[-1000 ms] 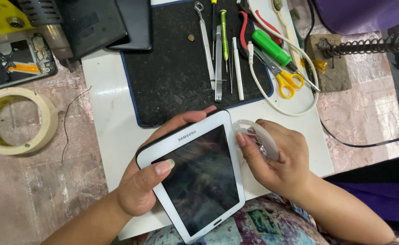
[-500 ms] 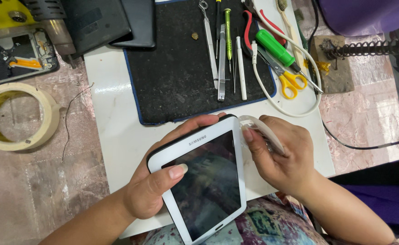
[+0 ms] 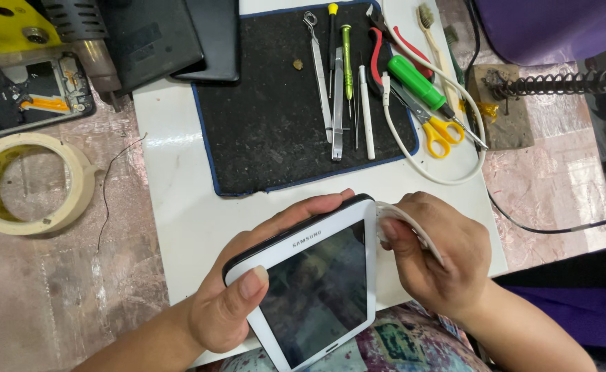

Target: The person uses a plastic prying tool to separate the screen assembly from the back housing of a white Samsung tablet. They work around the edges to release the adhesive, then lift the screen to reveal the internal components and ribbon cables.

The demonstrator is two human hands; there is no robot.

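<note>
Head view. Lower centre: the left hand (image 3: 230,303) cradles a white tablet (image 3: 313,282) from beneath, thumb on the bezel and fingers (image 3: 303,207) wrapped over its top edge, tilting the screen toward the camera. The right hand (image 3: 441,258) is closed around a white cable (image 3: 403,215) pressed to the tablet's right edge. Upper centre: hand tools lie in a row on a black mat (image 3: 268,131), within reach. The white bench (image 3: 172,186) rests on a pinkish surface; a tape roll (image 3: 27,182) sits at left.
</note>
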